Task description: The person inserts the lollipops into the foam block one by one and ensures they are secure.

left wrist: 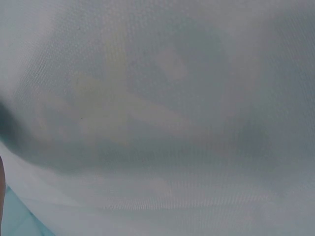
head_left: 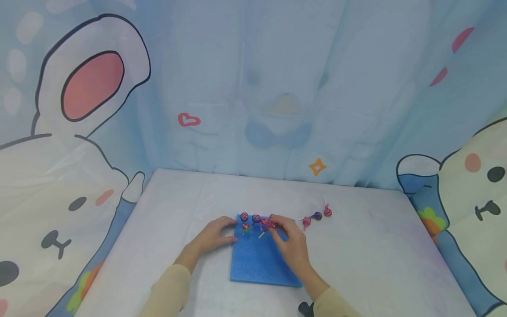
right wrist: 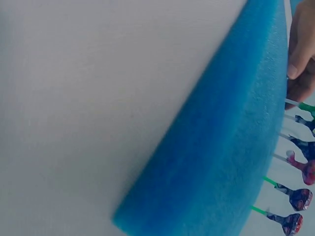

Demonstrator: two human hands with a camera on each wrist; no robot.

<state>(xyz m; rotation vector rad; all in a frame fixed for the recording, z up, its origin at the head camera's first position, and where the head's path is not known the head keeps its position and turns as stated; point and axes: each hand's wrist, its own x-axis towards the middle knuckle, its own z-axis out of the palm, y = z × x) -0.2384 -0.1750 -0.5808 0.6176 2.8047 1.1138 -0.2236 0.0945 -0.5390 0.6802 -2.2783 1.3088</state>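
A blue foam board (head_left: 263, 259) lies on the table with several wrapped lollipops standing along its far side, among them one with a green-trimmed wrapper (head_left: 246, 227). My left hand (head_left: 214, 234) rests against the board's left edge, thumb and fingers spread apart. My right hand (head_left: 292, 242) is over the board's far right part and pinches a red-wrapped lollipop (head_left: 272, 225); a yellow stick slants down from it. In the right wrist view, lollipops (right wrist: 299, 198) stand on sticks in the foam (right wrist: 206, 142), with the left hand (right wrist: 302, 54) beyond them.
Loose lollipops lie right of the board: a pink one (head_left: 306, 221), a purple one (head_left: 317, 215) and a red one (head_left: 328, 211). A white cloth (head_left: 368, 255) covers the table. Behind hangs a printed curtain (head_left: 222, 79). Mostly blurred pale fabric (left wrist: 162, 123) fills the left wrist view.
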